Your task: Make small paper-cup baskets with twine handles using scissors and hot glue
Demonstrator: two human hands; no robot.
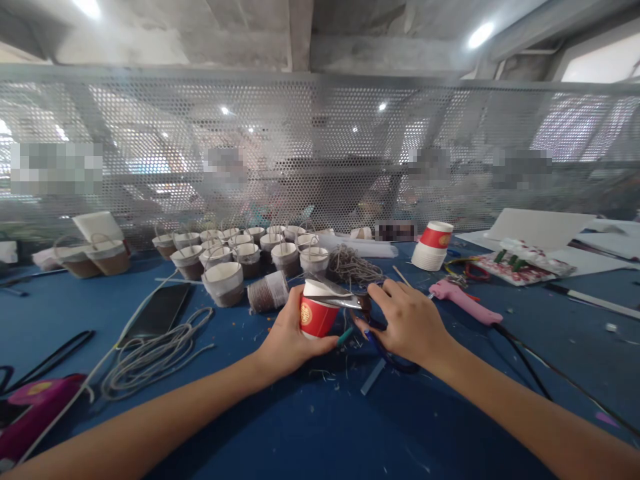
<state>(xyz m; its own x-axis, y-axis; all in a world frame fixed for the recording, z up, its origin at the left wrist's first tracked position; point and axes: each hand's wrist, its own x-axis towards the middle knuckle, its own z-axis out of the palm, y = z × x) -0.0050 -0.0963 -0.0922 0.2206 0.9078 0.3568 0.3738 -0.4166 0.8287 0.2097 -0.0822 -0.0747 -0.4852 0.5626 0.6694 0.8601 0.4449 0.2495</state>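
Observation:
My left hand point(287, 337) is wrapped round a red paper cup point(317, 319) with a gold emblem on its side. In my right hand point(407, 323) is a pair of scissors point(363, 302) with dark blue handles, its blades apart at the cup's white upper part. One blade lies across the front of the cup just under the rim; how far the other reaches inside is hard to see. Just beyond my left hand a cord-wrapped cup point(269, 292) lies on its side. Behind it stand several small cups with handles point(215, 283), wrapped in brown and grey.
A coil of grey cord point(150, 363) and a black phone point(159, 312) lie to the left. To the right are a pink glue gun point(465, 301) with its cable and a stack of paper cups point(429, 257). A tangle of cord point(353, 265) and a perforated metal screen point(320, 147) are behind.

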